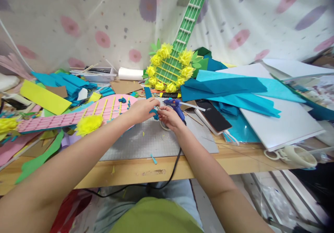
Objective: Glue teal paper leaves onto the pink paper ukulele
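My left hand (142, 109) and my right hand (169, 117) meet over the grey cutting mat (146, 140) in the middle of the table. Both pinch a small teal paper piece (154, 113) between their fingertips, fingers closed. A blue glue gun (175, 105) lies just behind my right hand, its black cord running off the table's front edge. A pink paper guitar (78, 116) with a yellow flower lies left of my left hand.
A green paper guitar (180, 48) ringed with yellow flowers leans against the flowered cloth behind. Teal paper sheets (229, 88), white boards, a black phone (214, 116) and scissors (292, 154) lie right. Coloured paper scraps cover the left side.
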Action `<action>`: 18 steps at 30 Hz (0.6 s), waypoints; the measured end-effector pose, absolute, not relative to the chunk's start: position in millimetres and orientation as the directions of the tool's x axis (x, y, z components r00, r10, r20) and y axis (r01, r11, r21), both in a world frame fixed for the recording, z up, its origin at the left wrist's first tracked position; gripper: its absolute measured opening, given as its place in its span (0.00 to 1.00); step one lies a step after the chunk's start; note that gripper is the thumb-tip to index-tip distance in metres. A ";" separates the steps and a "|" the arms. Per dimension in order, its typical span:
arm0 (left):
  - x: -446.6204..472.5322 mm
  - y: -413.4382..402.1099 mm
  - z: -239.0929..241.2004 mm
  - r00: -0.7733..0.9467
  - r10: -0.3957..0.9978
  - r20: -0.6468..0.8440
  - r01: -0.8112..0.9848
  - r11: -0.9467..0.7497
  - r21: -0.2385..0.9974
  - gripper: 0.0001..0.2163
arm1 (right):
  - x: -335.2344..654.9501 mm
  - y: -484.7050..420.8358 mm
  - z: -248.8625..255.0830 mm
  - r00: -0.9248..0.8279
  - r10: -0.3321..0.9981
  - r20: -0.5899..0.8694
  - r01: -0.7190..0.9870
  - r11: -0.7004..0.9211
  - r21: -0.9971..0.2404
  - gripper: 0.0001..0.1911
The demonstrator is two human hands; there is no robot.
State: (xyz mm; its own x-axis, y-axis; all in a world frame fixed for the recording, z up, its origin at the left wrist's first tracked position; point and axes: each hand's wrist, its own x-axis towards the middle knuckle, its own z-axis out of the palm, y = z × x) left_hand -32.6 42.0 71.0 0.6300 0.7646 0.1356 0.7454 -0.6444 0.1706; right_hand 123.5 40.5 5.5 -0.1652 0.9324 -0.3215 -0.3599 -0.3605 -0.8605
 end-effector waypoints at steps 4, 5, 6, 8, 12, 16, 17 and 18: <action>-29.3 39.2 73.2 0.570 0.803 0.172 0.774 -0.596 0.214 0.08 | 127.1 38.9 11.9 -0.226 0.924 -0.309 -0.320 -0.370 -0.872 0.16; -29.5 39.3 73.5 0.530 0.828 0.182 0.787 -0.561 0.258 0.07 | 131.2 37.7 14.8 -0.237 0.928 -0.286 -0.284 -0.348 -0.893 0.16; -30.3 39.8 73.6 0.483 0.856 0.186 0.797 -0.517 0.312 0.07 | 137.5 36.2 18.1 -0.245 0.935 -0.257 -0.224 -0.313 -0.923 0.16; -33.5 41.9 73.4 0.390 0.907 0.160 0.797 -0.419 0.434 0.05 | 156.9 32.8 24.8 -0.246 0.949 -0.196 -0.025 -0.208 -0.978 0.16; -41.0 47.3 73.4 0.290 0.955 0.063 0.746 -0.267 0.610 0.04 | 203.7 30.2 30.9 -0.184 0.972 -0.143 0.546 -0.020 -0.837 0.22; -42.2 48.5 76.1 0.244 0.969 0.026 0.762 -0.209 0.613 0.02 | 217.2 37.3 21.1 0.037 0.995 0.090 0.749 0.033 -0.662 0.22; -41.6 48.1 76.8 0.235 0.972 0.017 0.773 -0.197 0.603 0.02 | 214.5 40.2 17.3 0.040 0.992 0.123 0.746 0.053 -0.664 0.21; -40.8 47.5 77.4 0.226 0.974 0.008 0.781 -0.186 0.596 0.02 | 210.6 43.1 13.3 0.040 0.989 0.144 0.738 0.068 -0.672 0.21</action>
